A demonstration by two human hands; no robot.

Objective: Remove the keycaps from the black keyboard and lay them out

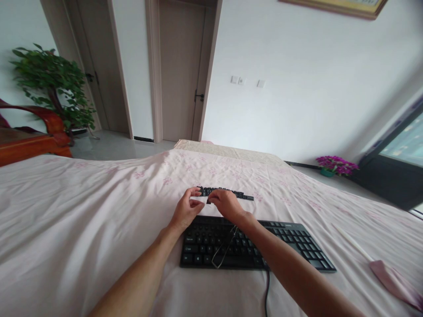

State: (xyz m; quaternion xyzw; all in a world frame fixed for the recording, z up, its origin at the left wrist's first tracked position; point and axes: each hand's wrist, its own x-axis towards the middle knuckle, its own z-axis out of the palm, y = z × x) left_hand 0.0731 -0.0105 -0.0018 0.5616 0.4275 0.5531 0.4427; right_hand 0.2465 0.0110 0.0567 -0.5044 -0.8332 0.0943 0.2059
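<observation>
A black keyboard (291, 242) lies on a pale pink flowered sheet (82, 211). Beyond its far edge a row of loose black keycaps (231, 193) is lined up on the sheet. My left hand (185, 210) hovers at the left end of that row, its fingers pinched together. My right hand (226, 204) is closed in a pinch on a small black keycap (209, 201) beside the row. A thin wire tool (224, 251) rests on the keyboard's keys under my right wrist.
The keyboard's cable (266, 295) runs toward me. A pink-handled tool (386, 273) lies on the sheet at right. Behind stand a wooden chair (33, 141), a green plant (53, 83), a door (180, 70) and purple flowers (335, 165).
</observation>
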